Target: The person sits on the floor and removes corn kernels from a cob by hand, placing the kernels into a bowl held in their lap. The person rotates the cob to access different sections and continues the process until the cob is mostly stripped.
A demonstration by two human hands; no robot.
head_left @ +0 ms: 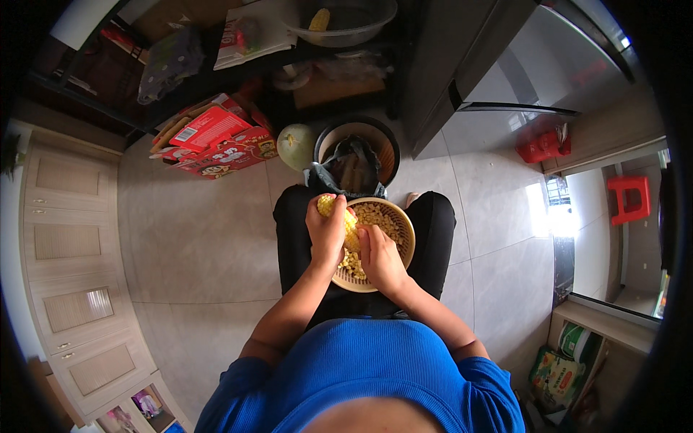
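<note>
A yellow corn cob [351, 237] slants over a round tan basket [410, 249] resting on my lap. My left hand [326, 231] is wrapped round the cob's upper part. The fingers of my right hand [381, 256] press against the cob's lower end, the thumb on its kernels. Loose corn kernels [382, 216] cover much of the basket's bottom, with brighter yellow ones below the cob. Part of the basket's left side is hidden behind my left hand and wrist.
Just beyond my knees stands a round bin [392, 141] with a dark bag [351, 169] in it. Left of it are a pale green melon [296, 147] and a red cardboard box [227, 148]. A shelf behind holds a clear bowl [354, 32] with another cob [319, 19].
</note>
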